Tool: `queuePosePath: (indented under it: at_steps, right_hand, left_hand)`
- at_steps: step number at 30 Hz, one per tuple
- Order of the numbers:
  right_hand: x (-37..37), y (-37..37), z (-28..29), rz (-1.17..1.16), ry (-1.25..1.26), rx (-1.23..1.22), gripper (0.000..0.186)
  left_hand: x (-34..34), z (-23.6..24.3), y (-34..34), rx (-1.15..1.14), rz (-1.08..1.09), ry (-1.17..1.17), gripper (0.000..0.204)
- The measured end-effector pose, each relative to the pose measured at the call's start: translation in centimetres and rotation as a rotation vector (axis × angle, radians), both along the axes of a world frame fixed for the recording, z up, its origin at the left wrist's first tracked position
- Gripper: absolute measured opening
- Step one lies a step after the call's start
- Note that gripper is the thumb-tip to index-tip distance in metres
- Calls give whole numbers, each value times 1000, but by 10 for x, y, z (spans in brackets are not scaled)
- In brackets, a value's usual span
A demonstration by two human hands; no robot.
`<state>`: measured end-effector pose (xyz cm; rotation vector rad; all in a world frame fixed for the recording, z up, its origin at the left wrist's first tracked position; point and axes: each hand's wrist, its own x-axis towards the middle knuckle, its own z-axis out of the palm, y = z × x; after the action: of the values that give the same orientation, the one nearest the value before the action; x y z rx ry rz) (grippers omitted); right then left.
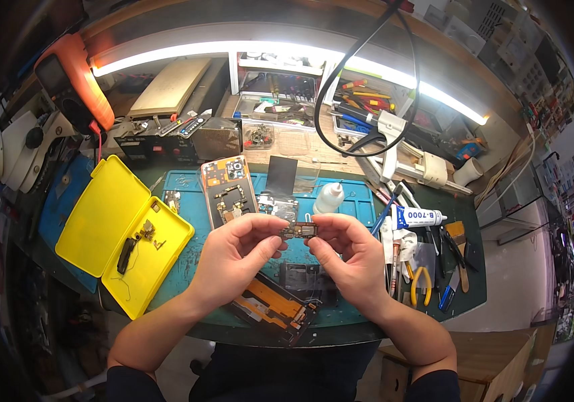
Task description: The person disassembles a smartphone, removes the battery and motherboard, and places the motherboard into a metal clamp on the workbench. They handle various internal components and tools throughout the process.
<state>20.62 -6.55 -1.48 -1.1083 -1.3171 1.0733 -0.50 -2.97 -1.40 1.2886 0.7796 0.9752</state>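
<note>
Between my two hands I hold a small dark circuit board above the blue work mat. My left hand pinches its left end with thumb and fingertips. The right end is gripped the same way by my right hand. Beyond my left hand lies an opened phone housing with an orange upper part and boards inside. Below the hands, nearer to me, a phone screen assembly with orange flex lies at a slant. A dark flat part rests beside it, partly hidden by my right hand.
A yellow case lies open on the left, with small parts inside. Behind my hands stands a white squeeze bottle. On the right are a glue tube, yellow-handled pliers and a brush. An orange multimeter stands far left; a black cable loop hangs overhead.
</note>
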Motion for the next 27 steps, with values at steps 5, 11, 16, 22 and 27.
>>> queuePosePath:
  at_steps: [5,11,16,22,27]
  right_hand:
    - [-1,0,0,-7,2,9,31]
    - [1,1,-1,3,-23,-8,31]
    - [4,1,-1,63,47,-71,28]
    - [7,0,-1,106,10,-82,29]
    - [7,2,0,94,-124,-6,27]
  left_hand:
    - [0,0,1,0,-3,0,23]
    - [-2,-1,2,1,-9,1,23]
    - [-2,2,2,26,-20,13,22]
    - [-11,7,11,300,-136,186,27]
    - [-36,36,1,314,154,547,29]
